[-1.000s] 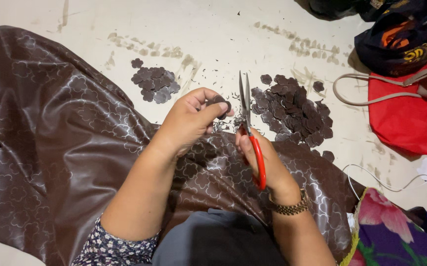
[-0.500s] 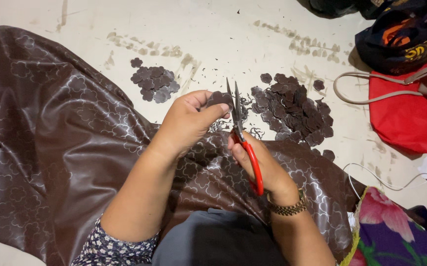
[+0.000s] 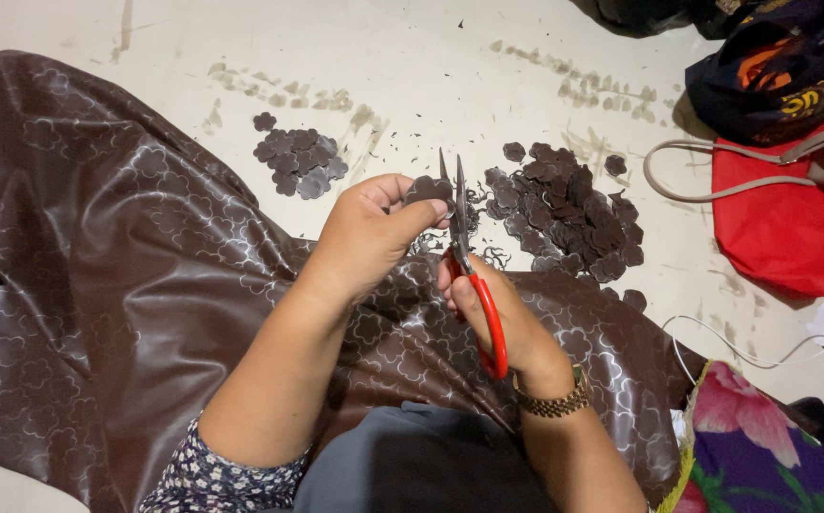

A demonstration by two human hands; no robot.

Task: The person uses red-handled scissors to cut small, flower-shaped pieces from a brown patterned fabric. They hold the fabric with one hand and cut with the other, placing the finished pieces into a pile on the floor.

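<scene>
Left hand (image 3: pixel 369 233) pinches a small brown cut piece (image 3: pixel 428 189) over the lap; right hand (image 3: pixel 492 313) clamped on red-handled scissors (image 3: pixel 469 271), blades up beside the piece. Brown patterned sheet (image 3: pixel 117 275) covers the floor's (image 3: pixel 431 57) left side. Two piles of cut shapes beyond: small (image 3: pixel 298 161), large (image 3: pixel 568 214). Red bag (image 3: pixel 792 228) at right edge, dark bag (image 3: pixel 782 81) top-right corner.

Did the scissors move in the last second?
Yes. The scissors shifted left, away from the large pile of brown cutouts, toward the left hand.
</scene>
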